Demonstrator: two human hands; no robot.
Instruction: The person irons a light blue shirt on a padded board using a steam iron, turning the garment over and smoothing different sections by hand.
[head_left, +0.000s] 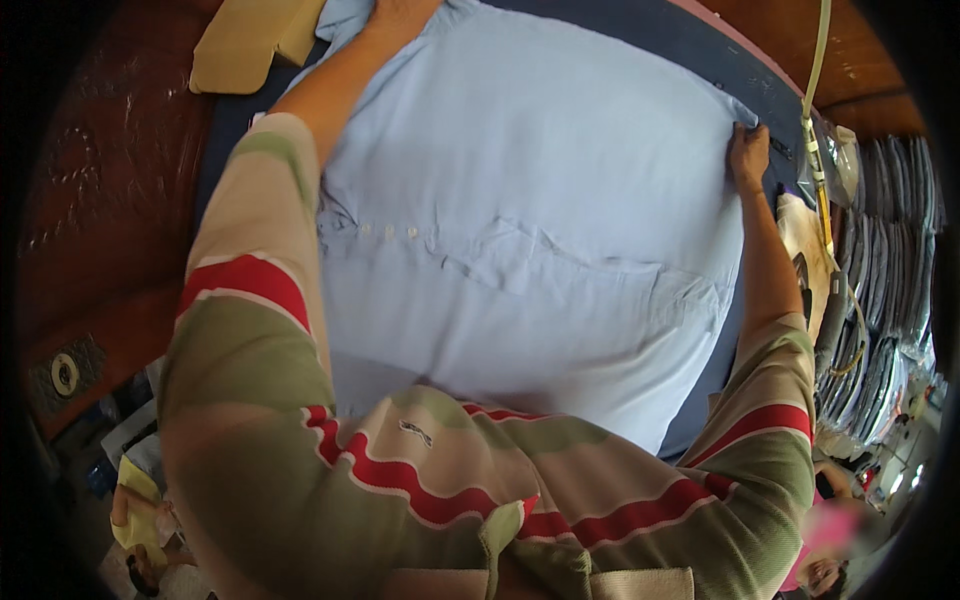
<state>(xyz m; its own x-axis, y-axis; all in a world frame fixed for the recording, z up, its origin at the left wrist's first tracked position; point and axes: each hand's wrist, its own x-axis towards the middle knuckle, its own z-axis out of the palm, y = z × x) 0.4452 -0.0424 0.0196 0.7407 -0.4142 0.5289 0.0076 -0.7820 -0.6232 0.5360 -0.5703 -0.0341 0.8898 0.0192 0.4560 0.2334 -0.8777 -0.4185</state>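
A light blue button-up shirt [560,120] lies spread over a dark blue padded table [690,425]. Its small buttons run across the middle, where the fabric is wrinkled. My right hand [750,157] pinches the shirt's edge at the far right corner, fingers closed on the cloth. Over at the far left, my left hand [403,14] is at the shirt's other end. The upper edge of the picture cuts that hand off, so its fingers are hidden. Both arms stretch out wide across the fabric.
A cardboard box [255,45] sits at the far left. A pale hose [817,130] hangs down on the right, beside stacks of folded garments [880,250]. Brown wooden furniture [110,190] borders the left. People appear at lower left [140,510] and lower right [835,530].
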